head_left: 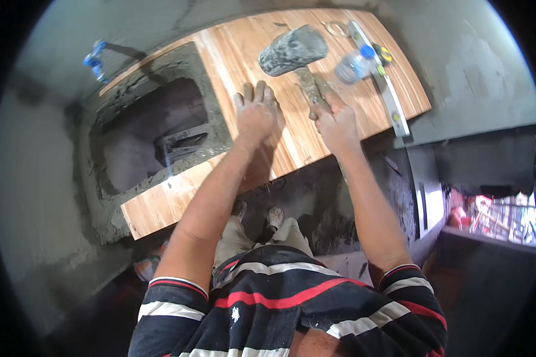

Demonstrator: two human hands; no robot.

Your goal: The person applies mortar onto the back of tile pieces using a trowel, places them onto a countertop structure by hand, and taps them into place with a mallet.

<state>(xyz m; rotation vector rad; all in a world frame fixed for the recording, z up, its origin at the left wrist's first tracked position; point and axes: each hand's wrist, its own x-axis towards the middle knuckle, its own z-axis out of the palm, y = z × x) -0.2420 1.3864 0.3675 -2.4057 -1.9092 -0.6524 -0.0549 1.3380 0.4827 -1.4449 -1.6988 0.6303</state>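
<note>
A wood-patterned slab (pixel 295 140) lies across the counter in front of me. My left hand (pixel 257 116) rests flat on it with the fingers stretched out, beside the sink-shaped opening. My right hand (pixel 339 125) is closed round the handle of a mallet. The mallet's thick dark head (pixel 293 50), smeared with grey, is over the far part of the slab; whether it touches the surface I cannot tell.
Left of my left hand is a mortar-rimmed opening (pixel 110 178). A blue tap-like fitting (pixel 95 61) sticks out beyond it. On the slab's right side are a clear bottle (pixel 351 66), a spirit level (pixel 392 101), a tape measure (pixel 386 55) and a tape roll (pixel 337 28).
</note>
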